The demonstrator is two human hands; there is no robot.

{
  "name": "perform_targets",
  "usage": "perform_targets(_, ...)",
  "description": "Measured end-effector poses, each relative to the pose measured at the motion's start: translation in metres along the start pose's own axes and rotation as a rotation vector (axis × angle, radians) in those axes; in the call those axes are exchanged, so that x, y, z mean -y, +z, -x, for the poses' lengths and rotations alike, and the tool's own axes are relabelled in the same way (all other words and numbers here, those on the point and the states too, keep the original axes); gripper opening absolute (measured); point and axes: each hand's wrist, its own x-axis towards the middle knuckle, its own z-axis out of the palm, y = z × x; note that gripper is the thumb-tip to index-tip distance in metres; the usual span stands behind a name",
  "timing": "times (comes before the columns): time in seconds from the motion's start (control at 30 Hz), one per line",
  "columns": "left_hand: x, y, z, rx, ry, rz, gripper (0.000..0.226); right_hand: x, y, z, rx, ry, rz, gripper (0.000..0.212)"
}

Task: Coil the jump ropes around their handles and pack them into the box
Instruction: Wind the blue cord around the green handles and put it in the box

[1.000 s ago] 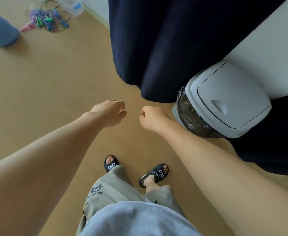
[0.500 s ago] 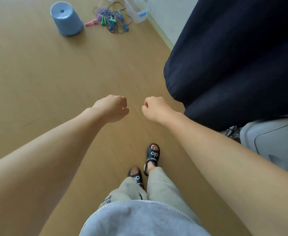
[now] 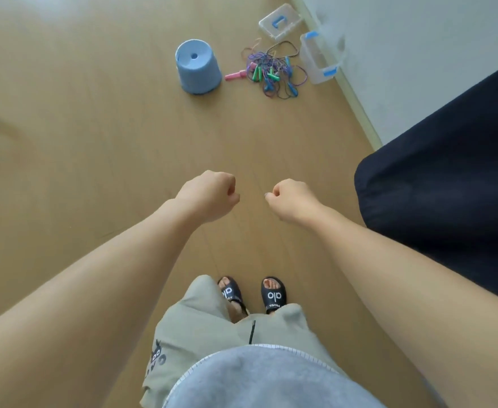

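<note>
Both fists are clenched on nothing: the left hand point(image 3: 209, 195) and right hand point(image 3: 293, 198) hang side by side, apart, out in front over the wood floor point(image 3: 94, 142). Below them stand two black sandals point(image 3: 252, 295). Well ahead, near the wall, the ropes point(image 3: 274, 72) lie in a tangled heap, pink, green and blue handles among them. The clear box point(image 3: 320, 58) sits just right of the heap, its lid point(image 3: 280, 22) lying beyond. A blue stool point(image 3: 197, 67) stands left of the ropes.
</note>
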Motion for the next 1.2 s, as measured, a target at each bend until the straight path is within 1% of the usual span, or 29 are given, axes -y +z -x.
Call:
perform_targets(0.07,0.024,-0.026,-0.029,0.002,-0.021,0.003,0.028,0.034,-0.014,-0.033,0.000,-0.006,0.008,0.033)
perform_targets(0.13,0.053,-0.051,-0.063,0.004,-0.034,0.020,0.030,0.068,-0.027,-0.070,-0.002,-0.002,0.011,0.032)
perform_targets(0.23,0.098,-0.088,-0.124,0.007,-0.024,0.093,0.024,0.115,-0.042,-0.128,0.003,0.026,-0.012,0.022)
perform_targets(0.33,0.136,-0.125,-0.179,0.041,0.024,0.094,0.017,0.160,-0.056,-0.172,0.030,0.074,-0.045,0.029)
perform_targets(0.43,0.160,-0.163,-0.232,0.095,0.063,0.023,0.011,0.199,-0.075,-0.212,0.000,0.099,-0.094,0.032)
perform_targets(0.57,0.165,-0.217,-0.299,0.151,0.155,-0.035,0.004,0.235,-0.105,-0.263,-0.033,0.132,-0.172,0.027)
perform_targets(0.77,0.156,-0.284,-0.409,0.166,0.283,-0.114,0.007,0.264,-0.158,-0.365,-0.138,0.190,-0.280,0.017)
perform_targets(0.93,0.158,-0.331,-0.495,0.162,0.317,-0.149,0.007,0.291,-0.201,-0.447,-0.123,0.225,-0.268,0.020)
perform_targets(1.2,0.167,-0.400,-0.626,0.210,0.410,-0.214,0.011,0.349,-0.272,-0.547,-0.154,0.302,-0.323,0.013)
